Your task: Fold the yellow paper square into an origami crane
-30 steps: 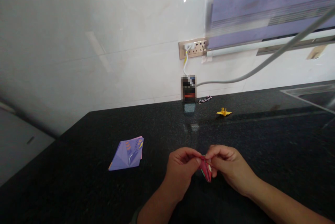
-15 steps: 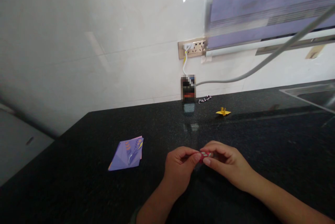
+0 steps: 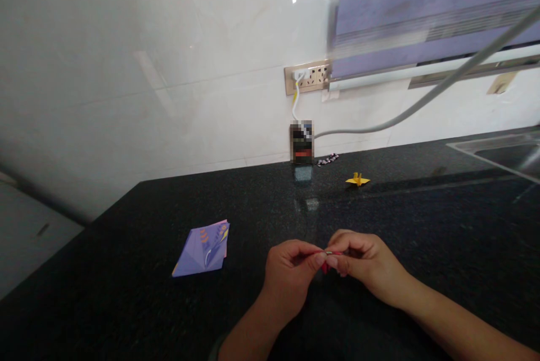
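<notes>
Between my two hands is a small folded red paper (image 3: 324, 267), mostly hidden by the fingers. My left hand (image 3: 291, 271) pinches its left side between thumb and forefinger. From the other side, the thumb and fingers of my right hand (image 3: 367, 260) pinch it too, and the two thumbs nearly meet. A bit of red hangs below the thumb tips. Off to the left lies a stack of purple patterned paper sheets (image 3: 202, 251), with a pink edge showing. A yellow paper crane (image 3: 358, 180) stands farther back on the dark countertop (image 3: 147, 305).
Against the wall stands a small pixelated object (image 3: 302, 144), with a grey cable (image 3: 379, 126) running right from it. A beaded strand (image 3: 328, 159) lies beside it. Above is a wall socket (image 3: 310, 77) with a white plug. A sink edge (image 3: 472, 153) shows at right.
The red paper has tilted, so its white-striped face no longer shows and a red part points down. Both hands keep their pinch, fingertips slightly closer. The view has shifted a little.
</notes>
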The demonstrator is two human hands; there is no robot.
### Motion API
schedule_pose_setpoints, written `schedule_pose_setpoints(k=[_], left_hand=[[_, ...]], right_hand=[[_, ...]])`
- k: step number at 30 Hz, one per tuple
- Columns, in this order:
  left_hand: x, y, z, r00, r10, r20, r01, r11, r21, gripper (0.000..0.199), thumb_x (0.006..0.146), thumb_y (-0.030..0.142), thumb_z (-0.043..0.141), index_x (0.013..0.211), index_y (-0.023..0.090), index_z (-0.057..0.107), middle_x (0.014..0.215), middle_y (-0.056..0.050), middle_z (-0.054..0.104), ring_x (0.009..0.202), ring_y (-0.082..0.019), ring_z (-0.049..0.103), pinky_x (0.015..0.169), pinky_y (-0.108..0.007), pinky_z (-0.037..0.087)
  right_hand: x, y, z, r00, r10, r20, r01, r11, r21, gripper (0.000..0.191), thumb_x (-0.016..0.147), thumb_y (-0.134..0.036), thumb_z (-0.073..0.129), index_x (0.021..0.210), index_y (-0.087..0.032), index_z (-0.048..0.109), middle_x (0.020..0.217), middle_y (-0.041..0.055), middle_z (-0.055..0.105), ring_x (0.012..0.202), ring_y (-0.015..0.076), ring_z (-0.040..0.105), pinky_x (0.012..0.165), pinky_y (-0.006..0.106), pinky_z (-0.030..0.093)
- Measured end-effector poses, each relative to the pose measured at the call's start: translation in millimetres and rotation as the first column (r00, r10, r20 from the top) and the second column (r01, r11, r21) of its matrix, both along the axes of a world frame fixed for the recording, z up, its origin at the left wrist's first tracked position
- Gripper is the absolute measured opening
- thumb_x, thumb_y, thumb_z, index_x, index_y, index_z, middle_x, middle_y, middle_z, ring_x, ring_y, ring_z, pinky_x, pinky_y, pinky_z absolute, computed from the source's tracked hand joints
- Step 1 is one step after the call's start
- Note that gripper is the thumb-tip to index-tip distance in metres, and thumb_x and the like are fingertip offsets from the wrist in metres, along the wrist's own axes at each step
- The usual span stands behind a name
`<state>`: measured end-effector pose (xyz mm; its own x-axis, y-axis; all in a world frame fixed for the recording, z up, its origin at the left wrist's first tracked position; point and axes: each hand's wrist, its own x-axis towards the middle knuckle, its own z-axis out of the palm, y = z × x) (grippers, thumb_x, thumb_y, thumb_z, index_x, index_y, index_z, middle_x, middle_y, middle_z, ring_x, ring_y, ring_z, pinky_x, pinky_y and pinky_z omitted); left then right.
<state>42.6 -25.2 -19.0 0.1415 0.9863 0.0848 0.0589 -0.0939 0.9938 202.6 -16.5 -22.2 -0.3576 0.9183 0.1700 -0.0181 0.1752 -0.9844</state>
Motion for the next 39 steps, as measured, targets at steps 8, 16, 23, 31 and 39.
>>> schedule_pose_setpoints(k=[8, 16, 23, 31, 39], left_hand=[[-0.7, -1.7, 0.8, 0.998, -0.044, 0.038, 0.046, 0.998, -0.035, 0.011, 0.069, 0.023, 0.061, 0.065, 0.013, 0.063, 0.059, -0.004, 0.062, 0.056, -0.014, 0.055, 0.055, -0.025, 0.043], [-1.5, 1.7, -1.2, 0.998, -0.029, 0.047, 0.034, 0.993, -0.109, 0.019, 0.071, 0.03, 0.059, 0.066, 0.014, 0.066, 0.061, -0.004, 0.065, 0.058, -0.014, 0.056, 0.057, -0.025, 0.043], [0.1, -1.6, 2.3, 0.991, -0.03, -0.133, 0.035, 0.999, 0.031, 0.024, 0.074, 0.029, 0.054, 0.059, 0.015, 0.065, 0.057, -0.004, 0.062, 0.057, -0.014, 0.054, 0.055, -0.023, 0.041], [-2.2, 1.5, 4.3, 0.997, -0.024, -0.071, 0.023, 0.999, -0.022, 0.025, 0.074, 0.031, 0.054, 0.058, 0.014, 0.062, 0.053, -0.003, 0.061, 0.05, -0.013, 0.053, 0.051, -0.023, 0.04], [0.1, 1.9, -1.0, 0.999, -0.053, 0.005, 0.054, 0.996, -0.073, 0.014, 0.069, 0.028, 0.059, 0.069, 0.014, 0.063, 0.064, -0.003, 0.062, 0.059, -0.013, 0.054, 0.057, -0.023, 0.041]], right_hand=[[-2.0, -2.7, 2.2, 1.0, -0.009, -0.012, 0.008, 0.998, -0.058, 0.018, 0.071, -0.03, 0.064, 0.065, -0.014, 0.064, 0.064, 0.0007, 0.054, 0.05, 0.0077, 0.049, 0.045, 0.02, 0.04], [-2.8, 0.2, -1.4, 0.997, 0.036, 0.065, -0.028, 0.992, -0.121, 0.019, 0.073, -0.032, 0.06, 0.069, -0.014, 0.058, 0.059, -0.0003, 0.057, 0.048, 0.0076, 0.047, 0.045, 0.019, 0.039], [-4.2, -2.8, -2.1, 0.986, -0.009, 0.168, 0.004, 1.0, 0.028, 0.019, 0.072, -0.028, 0.061, 0.059, -0.014, 0.061, 0.056, -0.0012, 0.051, 0.052, 0.0084, 0.045, 0.048, 0.02, 0.037], [-4.1, -1.2, 1.7, 0.974, 0.068, 0.218, -0.068, 0.998, -0.008, 0.031, 0.081, -0.038, 0.048, 0.067, -0.017, 0.066, 0.057, 0.0003, 0.055, 0.047, 0.008, 0.045, 0.042, 0.017, 0.036], [-7.9, -1.5, -3.6, 0.988, -0.15, 0.026, 0.152, 0.981, -0.123, 0.035, 0.08, -0.039, 0.048, 0.059, -0.014, 0.059, 0.05, -0.0018, 0.051, 0.043, 0.0075, 0.042, 0.044, 0.02, 0.033]])
